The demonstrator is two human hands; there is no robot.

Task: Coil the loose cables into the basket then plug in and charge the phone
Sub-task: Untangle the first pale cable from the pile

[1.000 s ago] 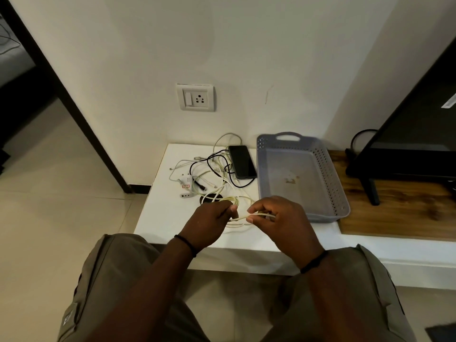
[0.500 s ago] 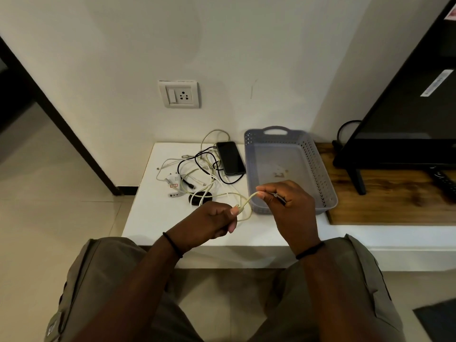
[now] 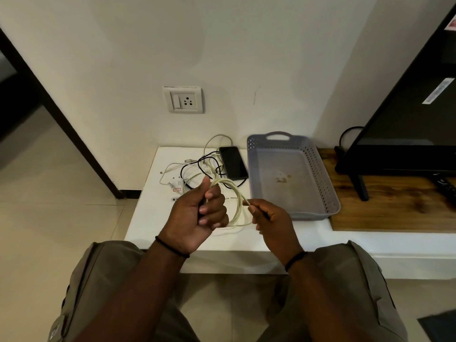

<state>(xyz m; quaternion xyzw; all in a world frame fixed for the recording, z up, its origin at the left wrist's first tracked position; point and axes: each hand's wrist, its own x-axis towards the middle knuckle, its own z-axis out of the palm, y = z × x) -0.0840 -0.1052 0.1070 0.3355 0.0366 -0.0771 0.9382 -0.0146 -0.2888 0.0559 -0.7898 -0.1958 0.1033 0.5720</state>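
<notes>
The left hand [image 3: 197, 213] grips loops of a white cable [image 3: 237, 206] above the white table's [image 3: 148, 218] front edge; the right hand [image 3: 269, 215] pinches its free end. The grey basket [image 3: 330, 193] sits at the right edge, with the phone [image 3: 233, 162] just beside it.

This is a room in a home, most likely a living room. A flat-screen television [image 3: 404, 114] stands on its legs on a low wood-topped unit [image 3: 385, 208], with a remote [image 3: 445, 187] lying just in front of it. Beside the unit runs a low white ledge [image 3: 153, 218] against a plain cream wall [image 3: 222, 45], which carries a domestic switch and socket plate [image 3: 183, 99]. The floor [image 3: 37, 218] is laid with large pale tiles, and a dark door frame [image 3: 61, 124] opens to another room on the left.
</notes>
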